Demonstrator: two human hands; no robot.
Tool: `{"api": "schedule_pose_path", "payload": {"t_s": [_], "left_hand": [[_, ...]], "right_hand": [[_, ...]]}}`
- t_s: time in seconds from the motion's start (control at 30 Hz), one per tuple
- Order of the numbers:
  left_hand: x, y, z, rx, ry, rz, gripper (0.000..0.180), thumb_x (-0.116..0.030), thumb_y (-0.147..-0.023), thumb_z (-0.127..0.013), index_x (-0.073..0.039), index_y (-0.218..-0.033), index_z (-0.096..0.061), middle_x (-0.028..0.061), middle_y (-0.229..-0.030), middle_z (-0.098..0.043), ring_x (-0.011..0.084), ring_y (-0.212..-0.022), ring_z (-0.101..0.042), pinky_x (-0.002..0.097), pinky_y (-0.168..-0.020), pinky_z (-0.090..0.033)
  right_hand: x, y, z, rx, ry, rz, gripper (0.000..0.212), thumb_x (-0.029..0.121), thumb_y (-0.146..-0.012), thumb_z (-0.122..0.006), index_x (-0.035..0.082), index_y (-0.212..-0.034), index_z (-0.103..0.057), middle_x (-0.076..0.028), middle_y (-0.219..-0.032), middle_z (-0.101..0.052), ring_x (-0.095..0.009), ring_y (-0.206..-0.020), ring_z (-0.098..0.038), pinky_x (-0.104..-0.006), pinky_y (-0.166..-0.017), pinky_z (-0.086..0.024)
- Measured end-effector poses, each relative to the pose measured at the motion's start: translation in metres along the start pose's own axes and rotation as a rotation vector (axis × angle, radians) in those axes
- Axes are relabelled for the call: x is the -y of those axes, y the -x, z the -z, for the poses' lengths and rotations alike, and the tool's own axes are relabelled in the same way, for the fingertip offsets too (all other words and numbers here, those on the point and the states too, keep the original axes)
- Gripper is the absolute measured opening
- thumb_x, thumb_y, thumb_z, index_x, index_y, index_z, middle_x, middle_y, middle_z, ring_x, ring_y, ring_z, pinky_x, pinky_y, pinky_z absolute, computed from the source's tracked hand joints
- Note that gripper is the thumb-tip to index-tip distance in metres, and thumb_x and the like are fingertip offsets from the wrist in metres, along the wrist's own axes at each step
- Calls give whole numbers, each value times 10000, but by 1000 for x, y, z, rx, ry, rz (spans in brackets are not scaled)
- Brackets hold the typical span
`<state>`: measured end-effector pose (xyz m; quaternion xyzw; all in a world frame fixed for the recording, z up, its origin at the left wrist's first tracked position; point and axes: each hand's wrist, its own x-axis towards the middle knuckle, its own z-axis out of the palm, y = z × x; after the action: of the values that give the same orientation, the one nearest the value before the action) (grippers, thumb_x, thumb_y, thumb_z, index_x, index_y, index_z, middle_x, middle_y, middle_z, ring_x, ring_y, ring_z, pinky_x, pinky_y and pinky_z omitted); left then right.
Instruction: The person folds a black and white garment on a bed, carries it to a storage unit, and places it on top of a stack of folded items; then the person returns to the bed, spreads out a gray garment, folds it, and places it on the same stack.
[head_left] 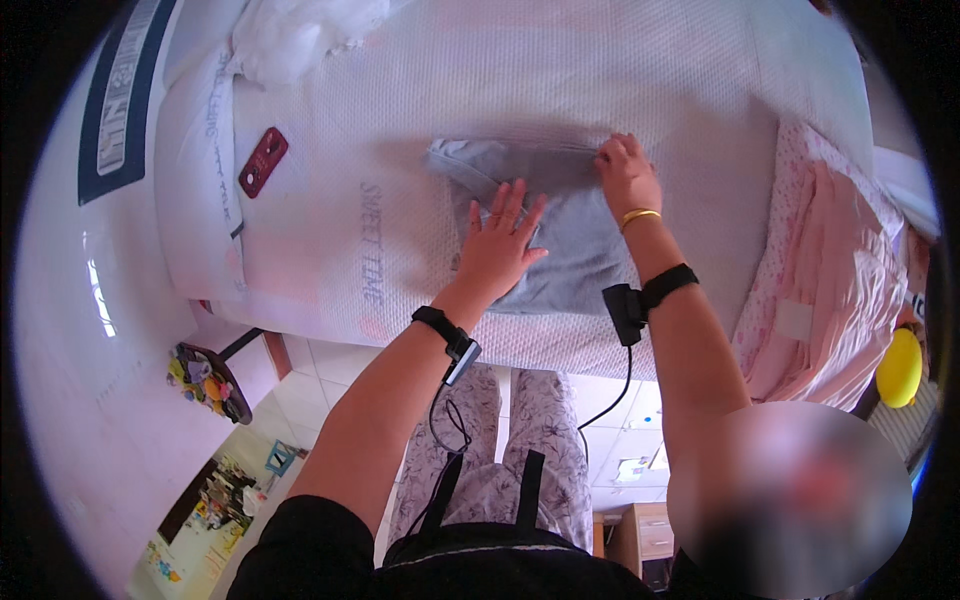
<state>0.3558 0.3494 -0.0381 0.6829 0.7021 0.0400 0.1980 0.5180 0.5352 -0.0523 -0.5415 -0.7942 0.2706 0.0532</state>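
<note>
A grey folded garment (pixel 580 225) lies on the bed in front of me; whether it is a top or trousers I cannot make out. My left hand (pixel 500 240) rests on its left part, palm down with the fingers spread. At the garment's far right corner, my right hand (pixel 628 175) has its fingers bent together, pinching the edge of the cloth. Part of that corner is hidden under the fingers. Each of my wrists wears a black strap with a small device and a cable, and the right one also has a gold bracelet.
A white quilted cover (pixel 330 230) spreads over the bed. On its left side lies a dark red phone (pixel 264 162), with a bunched white cloth (pixel 300 35) beyond. Folded pink bedding (pixel 825 270) is stacked at the right, near a yellow balloon-like object (pixel 899 368).
</note>
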Motion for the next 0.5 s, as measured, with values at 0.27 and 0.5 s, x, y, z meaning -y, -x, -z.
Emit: {"api": "schedule_pose_path", "payload": {"t_s": [0.27, 0.5], "left_hand": [[11, 7, -13, -1, 24, 31, 797, -485, -892, -639, -257, -1563, -275, 144, -1637, -182, 349, -1490, -237, 678, -1111, -262], [32, 20, -8, -16, 17, 317, 836, -539, -862, -661, -305, -1563, -271, 185, -1627, -179, 446, -1480, -184, 726, -1081, -234]], "right_hand": [[6, 27, -14, -335, 38, 158, 323, 62, -861, -634, 128, -1176, -605, -142, -1356, -539, -399, -1250, -503, -489, -1018, -446], [-13, 93, -22, -27, 259, 70, 682, 325, -889, -704, 429, -1490, -400, -114, -1534, -380, -367, -1364, -412, -507, -1090, -390]]}}
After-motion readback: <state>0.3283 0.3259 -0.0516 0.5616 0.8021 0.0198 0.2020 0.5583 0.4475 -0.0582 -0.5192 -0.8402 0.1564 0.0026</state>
